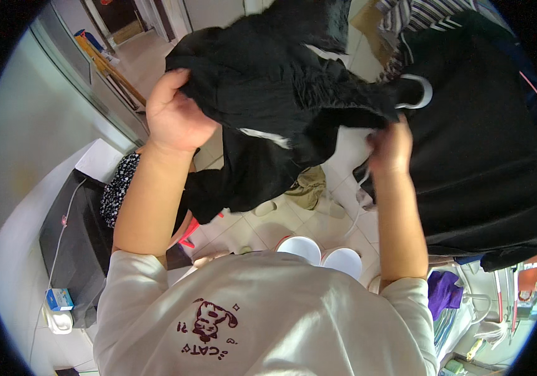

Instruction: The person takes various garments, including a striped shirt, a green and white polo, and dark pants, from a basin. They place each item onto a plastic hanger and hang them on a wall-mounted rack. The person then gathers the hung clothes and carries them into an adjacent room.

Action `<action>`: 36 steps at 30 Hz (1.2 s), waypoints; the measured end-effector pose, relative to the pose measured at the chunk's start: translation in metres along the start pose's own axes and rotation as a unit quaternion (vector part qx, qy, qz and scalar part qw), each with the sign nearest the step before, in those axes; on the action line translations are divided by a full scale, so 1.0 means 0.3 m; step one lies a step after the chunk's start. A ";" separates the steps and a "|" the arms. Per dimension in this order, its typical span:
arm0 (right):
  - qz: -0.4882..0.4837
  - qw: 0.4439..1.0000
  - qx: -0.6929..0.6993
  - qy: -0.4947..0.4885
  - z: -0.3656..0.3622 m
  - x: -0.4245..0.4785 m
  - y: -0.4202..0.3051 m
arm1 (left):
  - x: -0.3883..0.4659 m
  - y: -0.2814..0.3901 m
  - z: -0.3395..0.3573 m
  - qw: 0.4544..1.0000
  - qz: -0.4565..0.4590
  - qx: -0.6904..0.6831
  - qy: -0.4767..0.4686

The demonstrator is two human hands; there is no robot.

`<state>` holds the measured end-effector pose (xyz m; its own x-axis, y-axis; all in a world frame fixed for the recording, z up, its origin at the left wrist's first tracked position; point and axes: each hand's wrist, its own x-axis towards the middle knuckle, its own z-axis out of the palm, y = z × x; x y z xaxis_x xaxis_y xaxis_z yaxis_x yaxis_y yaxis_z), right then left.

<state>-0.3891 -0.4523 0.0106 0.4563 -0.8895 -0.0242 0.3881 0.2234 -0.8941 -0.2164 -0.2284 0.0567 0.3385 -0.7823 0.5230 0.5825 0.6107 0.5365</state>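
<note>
Held up between my hands is a black garment (259, 75) with a gathered section and white marks; what kind of garment it is I cannot tell. My left hand (179, 113) has its left edge, thumb on the cloth, with some fingers hidden behind it. At the narrower right end, my right hand (393, 145) grips the cloth and looks blurred. Just beyond that hand, a curved white band (423, 91) shows against a large black cloth (480, 141) hanging at the right.
Two white buckets (299, 249) stand close before me. Khaki cloth (308, 188) lies on the tiled floor (264, 230). To the left are a dark cabinet (73, 235) and a partly hidden person in patterned clothing (120, 188). Purple cloth (444, 291) and a mop (494, 331) are at lower right.
</note>
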 end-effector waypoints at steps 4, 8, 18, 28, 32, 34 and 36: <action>-0.111 0.984 -0.067 -0.125 -0.023 0.003 -0.233 | 0.004 -0.121 -0.059 0.905 -0.120 0.153 0.377; -0.023 0.986 -0.120 -0.111 0.037 -0.040 -0.232 | -0.044 -0.332 -0.108 0.808 -0.288 0.457 0.236; 0.000 0.979 -0.104 -0.178 0.114 -0.051 -0.227 | -0.118 -0.516 -0.015 0.656 -0.173 0.734 0.026; 0.004 0.987 -0.120 -0.111 -0.007 -0.022 -0.248 | -0.095 -0.499 -0.073 0.640 -0.243 0.728 0.049; 0.020 0.986 -0.099 -0.135 -0.020 -0.053 -0.244 | -0.134 -0.589 -0.013 0.634 -0.168 0.755 -0.010; 0.021 0.985 -0.089 -0.145 -0.030 -0.059 -0.241 | -0.142 -0.607 -0.017 0.611 -0.154 0.776 0.005; 0.022 0.980 -0.081 -0.181 -0.075 -0.053 -0.254 | -0.146 -0.584 -0.007 0.651 -0.216 0.726 0.037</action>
<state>-0.4439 -0.4640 0.0690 0.7354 -0.6741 0.0689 0.2420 0.1662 -0.9559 -0.3319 -0.3014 -0.0615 0.4415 -0.8904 0.1107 -0.6604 -0.2389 0.7119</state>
